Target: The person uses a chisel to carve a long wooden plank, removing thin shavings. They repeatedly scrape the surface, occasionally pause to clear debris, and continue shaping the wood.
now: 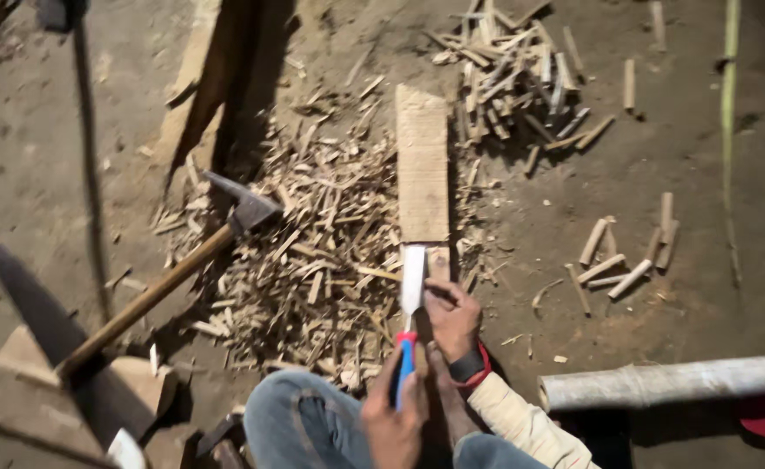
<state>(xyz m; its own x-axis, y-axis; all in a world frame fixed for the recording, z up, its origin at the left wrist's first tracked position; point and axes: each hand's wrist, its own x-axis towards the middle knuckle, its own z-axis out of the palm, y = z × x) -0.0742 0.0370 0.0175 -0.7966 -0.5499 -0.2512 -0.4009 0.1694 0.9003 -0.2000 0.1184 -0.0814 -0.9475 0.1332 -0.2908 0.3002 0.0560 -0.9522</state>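
Left hand: low centre of frame, left hand (393,426) fisted round the red-and-blue handle of the chisel (411,300), grip clamped tight, knuckles toward the camera.
Right hand: just above it, right hand (452,317) bent at the wrist, fingers curled, grip pinching a small wood piece (439,260) beside the blade; dark watch on the wrist.
Chisel: upright in the frame, pale blade pointing up-frame, tip at the near end of the wooden plank (422,165).
Plank: flat on the dirt floor (35,174), centre frame.
Hammer: hammer (170,278) lying left, over the chip pile (313,260).
Sticks: cut sticks (513,78) heaped upper right.
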